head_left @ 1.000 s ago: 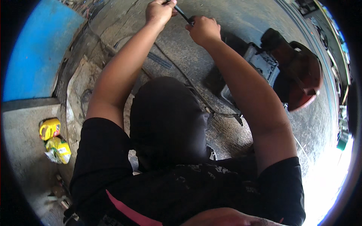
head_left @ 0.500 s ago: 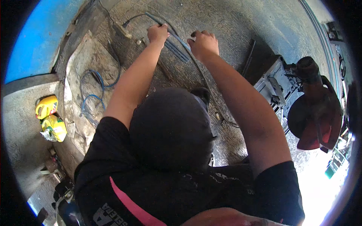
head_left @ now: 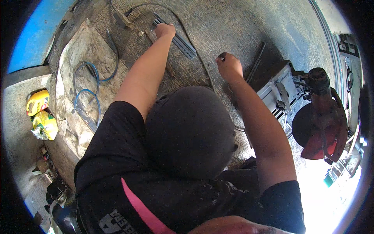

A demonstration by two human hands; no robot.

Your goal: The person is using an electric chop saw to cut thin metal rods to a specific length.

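Several slim grey metal bars point(head_left: 182, 46) lie side by side on the rough floor ahead of me. My left hand point(head_left: 165, 29) is closed at their far end, with its fingertips partly hidden behind the hand. Off to the right of the bars, apart from them, my right hand point(head_left: 230, 67) is curled around a small dark thing point(head_left: 222, 57) with a pale spot, too small to name. A black cord point(head_left: 187, 33) curves over the floor between the bars and my right hand. A dark rounded cap point(head_left: 191, 132) hides the floor nearer in.
To the right stands a cut-off saw point(head_left: 321, 136) with a red guard and a metal base point(head_left: 278, 95). A socket block point(head_left: 122, 18) lies at the far left. A blue hose point(head_left: 87, 91) coils on a stained sheet point(head_left: 68, 74). A yellow jug point(head_left: 37, 102) and yellow bag point(head_left: 46, 125) stand left.
One bar that stretched between my hands now lies among the others. My right hand has drawn away to the right and nearer, keeping the dark thing. My left hand stays by the bars' far end.
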